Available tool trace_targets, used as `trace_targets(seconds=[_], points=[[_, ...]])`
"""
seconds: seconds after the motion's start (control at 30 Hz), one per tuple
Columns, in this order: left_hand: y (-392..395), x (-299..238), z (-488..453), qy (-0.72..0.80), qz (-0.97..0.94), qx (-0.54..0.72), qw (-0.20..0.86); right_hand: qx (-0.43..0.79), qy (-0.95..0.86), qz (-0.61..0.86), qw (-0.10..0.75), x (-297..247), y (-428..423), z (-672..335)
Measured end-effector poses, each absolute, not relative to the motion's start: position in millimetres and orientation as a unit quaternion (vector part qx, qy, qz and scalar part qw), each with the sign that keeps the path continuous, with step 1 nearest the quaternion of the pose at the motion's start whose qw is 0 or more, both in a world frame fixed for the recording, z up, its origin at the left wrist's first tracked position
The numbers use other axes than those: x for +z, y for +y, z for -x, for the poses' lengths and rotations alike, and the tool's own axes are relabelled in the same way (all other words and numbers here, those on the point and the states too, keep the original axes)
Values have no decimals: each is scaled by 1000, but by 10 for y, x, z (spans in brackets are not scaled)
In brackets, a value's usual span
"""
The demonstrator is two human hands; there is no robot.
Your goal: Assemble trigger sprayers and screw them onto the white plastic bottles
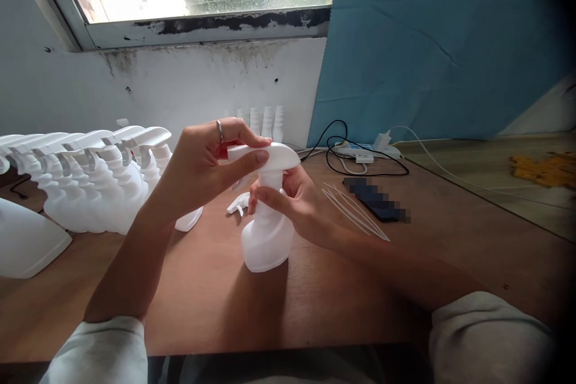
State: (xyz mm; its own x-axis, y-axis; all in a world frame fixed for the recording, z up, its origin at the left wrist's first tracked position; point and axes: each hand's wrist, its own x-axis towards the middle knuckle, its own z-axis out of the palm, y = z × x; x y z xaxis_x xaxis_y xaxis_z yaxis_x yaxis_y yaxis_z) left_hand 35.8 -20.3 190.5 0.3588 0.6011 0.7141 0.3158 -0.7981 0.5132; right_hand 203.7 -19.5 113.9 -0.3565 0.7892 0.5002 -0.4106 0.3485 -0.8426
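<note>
A white spray bottle (267,243) stands upright on the brown table in front of me, its trigger sprayer head (282,157) seated on the neck. My left hand (213,159), with a ring on one finger, grips the sprayer head between thumb and fingers from the left. Around the neck, just below the head, my right hand (299,201) is closed from the right. Part of the neck is hidden by the fingers. Behind the bottle, a loose white trigger sprayer (238,204) lies on the table.
Several white spray bottles (96,186) stand in rows at the left, and a white bottle (29,240) lies nearer. Thin white tubes (355,213) lie right of centre beside a dark blurred-out object (375,199). A power strip (369,150) with cables sits at the back.
</note>
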Motion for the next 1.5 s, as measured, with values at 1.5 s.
trace_targets(seconds=[1.5], points=[[-203, 1909, -310, 258, -822, 481, 163, 567, -631, 172, 500, 1203, -182, -2077]])
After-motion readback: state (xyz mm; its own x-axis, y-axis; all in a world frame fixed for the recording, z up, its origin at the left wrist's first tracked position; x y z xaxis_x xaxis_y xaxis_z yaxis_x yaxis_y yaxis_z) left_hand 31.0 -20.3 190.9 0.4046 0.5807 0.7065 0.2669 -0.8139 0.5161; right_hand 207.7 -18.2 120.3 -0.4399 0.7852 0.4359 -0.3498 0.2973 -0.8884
